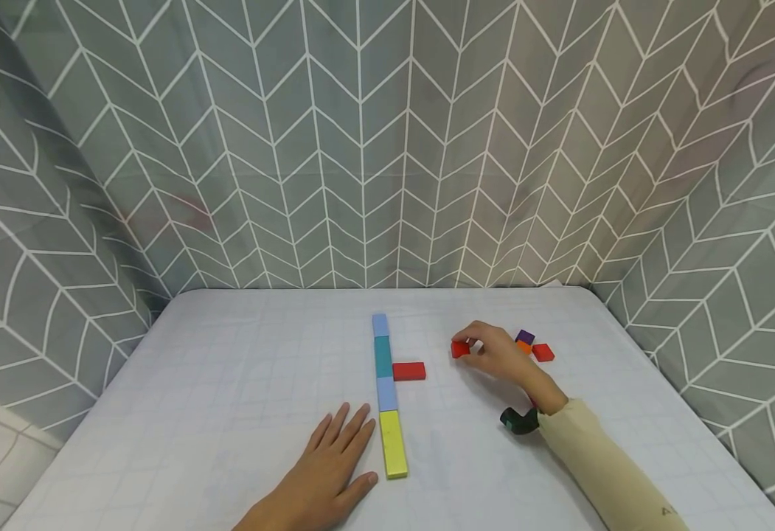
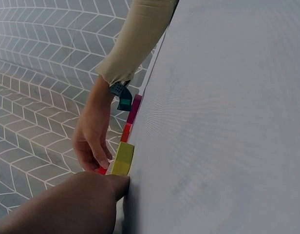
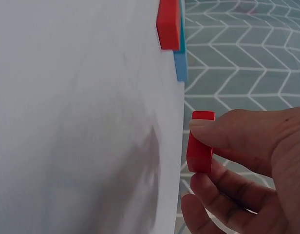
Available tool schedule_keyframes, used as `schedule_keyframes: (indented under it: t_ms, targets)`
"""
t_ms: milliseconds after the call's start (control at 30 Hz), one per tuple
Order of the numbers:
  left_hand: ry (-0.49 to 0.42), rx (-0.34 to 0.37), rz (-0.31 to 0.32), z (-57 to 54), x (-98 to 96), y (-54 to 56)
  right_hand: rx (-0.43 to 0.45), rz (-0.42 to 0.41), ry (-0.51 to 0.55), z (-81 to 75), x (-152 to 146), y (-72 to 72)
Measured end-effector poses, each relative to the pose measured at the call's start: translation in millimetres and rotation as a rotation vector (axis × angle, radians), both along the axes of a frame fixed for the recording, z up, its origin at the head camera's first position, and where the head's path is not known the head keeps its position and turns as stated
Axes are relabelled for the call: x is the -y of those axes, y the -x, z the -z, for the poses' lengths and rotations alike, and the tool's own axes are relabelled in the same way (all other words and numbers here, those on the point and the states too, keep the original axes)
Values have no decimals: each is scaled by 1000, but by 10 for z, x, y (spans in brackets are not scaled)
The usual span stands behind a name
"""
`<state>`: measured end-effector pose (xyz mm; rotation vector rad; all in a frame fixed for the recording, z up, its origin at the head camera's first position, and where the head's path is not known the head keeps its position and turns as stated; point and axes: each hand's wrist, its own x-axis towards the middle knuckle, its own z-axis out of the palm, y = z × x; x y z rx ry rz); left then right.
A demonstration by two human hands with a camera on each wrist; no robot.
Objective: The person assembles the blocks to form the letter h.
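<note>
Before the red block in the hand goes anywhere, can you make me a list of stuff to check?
1. Right hand has the held red block pinched: ok.
2. Far blue block, teal block, near blue block and yellow block lined up end to end: ok.
3. Side red block sitting against the line: ok.
4. Left hand not touching the yellow block: cannot tell, it's very close.
5. Purple block, orange block and loose red block joined to the line: not ok, they're off to the right.
</note>
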<state>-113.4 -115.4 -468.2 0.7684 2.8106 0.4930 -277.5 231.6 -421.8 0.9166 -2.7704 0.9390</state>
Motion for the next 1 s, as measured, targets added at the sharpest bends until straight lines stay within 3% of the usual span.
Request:
schedule_keyframes:
  t_ms: [1000]
  targets:
    - [-1,-9,1,-4,6,-2,49,-75,-38,93,347,-126]
